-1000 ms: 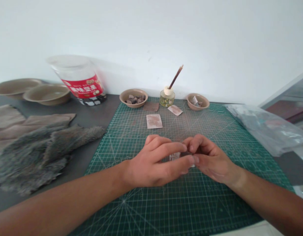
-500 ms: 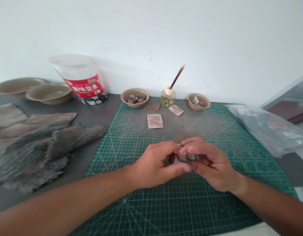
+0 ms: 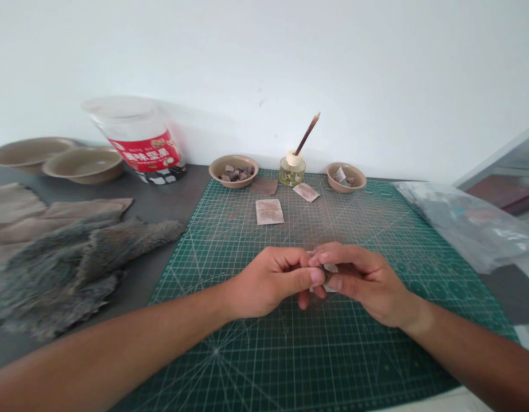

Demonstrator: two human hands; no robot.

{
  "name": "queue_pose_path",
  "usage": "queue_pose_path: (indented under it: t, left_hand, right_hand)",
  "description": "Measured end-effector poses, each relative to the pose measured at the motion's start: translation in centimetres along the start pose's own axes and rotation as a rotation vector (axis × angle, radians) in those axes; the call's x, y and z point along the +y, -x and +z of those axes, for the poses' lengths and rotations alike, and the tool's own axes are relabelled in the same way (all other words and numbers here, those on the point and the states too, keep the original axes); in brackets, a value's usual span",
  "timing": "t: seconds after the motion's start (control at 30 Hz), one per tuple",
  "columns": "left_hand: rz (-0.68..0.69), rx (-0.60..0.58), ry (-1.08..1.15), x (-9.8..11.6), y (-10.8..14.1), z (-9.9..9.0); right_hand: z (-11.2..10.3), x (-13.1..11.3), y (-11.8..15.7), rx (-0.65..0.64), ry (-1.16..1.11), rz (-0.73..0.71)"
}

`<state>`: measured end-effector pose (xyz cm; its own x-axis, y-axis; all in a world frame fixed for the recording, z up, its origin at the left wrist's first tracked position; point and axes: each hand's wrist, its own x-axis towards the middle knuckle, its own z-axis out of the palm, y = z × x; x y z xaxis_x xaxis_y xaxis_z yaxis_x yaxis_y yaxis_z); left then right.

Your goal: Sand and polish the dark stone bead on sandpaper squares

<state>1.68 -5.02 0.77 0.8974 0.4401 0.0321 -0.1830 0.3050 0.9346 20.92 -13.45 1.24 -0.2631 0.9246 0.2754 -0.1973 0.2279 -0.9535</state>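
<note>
Both hands meet over the green cutting mat [image 3: 247, 372], fingertips nearly touching. Between them is a small grey-brown stone [image 3: 327, 277], largely covered by fingers. My left hand [image 3: 268, 283] pinches it from the left, with thumb and forefinger closed. From the other side, my right hand [image 3: 367, 280] curls its fingers over the stone, thumb below. A pale scrap, seemingly sandpaper [image 3: 331, 268], shows by the right fingers; which hand grips it I cannot tell. Beyond the hands lies a dusty whitish square [image 3: 269, 212], with a smaller pale piece [image 3: 306, 192] and a brown piece [image 3: 264, 186] behind.
At the back stand a bowl of stones [image 3: 234, 181], a glass bottle [image 3: 292, 171] with a brown stick, and a smaller bowl [image 3: 346, 187] with pieces inside. Left are a plastic tub [image 3: 146, 151], two bowls [image 3: 84, 169] and grey fluffy cloth [image 3: 54, 274]. A clear bag [image 3: 474, 229] lies right.
My left thumb and fingers have closed tighter around the stone, and the gap between thumb and forefinger is gone. The right fingers have shifted slightly left. The view has moved a little.
</note>
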Motion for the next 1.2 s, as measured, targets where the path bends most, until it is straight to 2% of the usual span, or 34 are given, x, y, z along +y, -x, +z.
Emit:
queue_pose_path:
  t: [0.27,0.37,0.47,0.6,0.8,0.93,1.2]
  left_hand:
    - [0.034,-0.020,-0.142,0.31,0.46,-0.09]
    - [0.091,-0.029,-0.285,0.66,0.70,-0.23]
    - [0.219,0.033,-0.605,0.77,0.90,-0.36]
    - [0.437,0.229,-0.974,0.24,0.92,-0.47]
    - [0.718,0.382,-1.155,0.06,0.63,-0.57]
    - [0.865,0.335,-1.287,0.29,0.56,-0.65]
    - [0.956,0.317,-1.392,0.34,0.54,-0.60]
  right_hand:
    - [-0.34,0.14,-0.43,0.034,-0.130,0.081]
    - [-0.51,0.25,-0.26,0.061,-0.144,0.094]
    - [-0.58,0.26,-0.15,0.090,-0.175,0.123]
    - [-0.51,0.08,-0.25,0.140,-0.231,0.177]
    - [0.02,-0.14,-0.54,0.207,-0.311,0.256]
    - [0.20,-0.07,-0.66,0.209,-0.414,0.317]
    - [0.18,0.47,-0.62,0.165,-0.569,0.370]
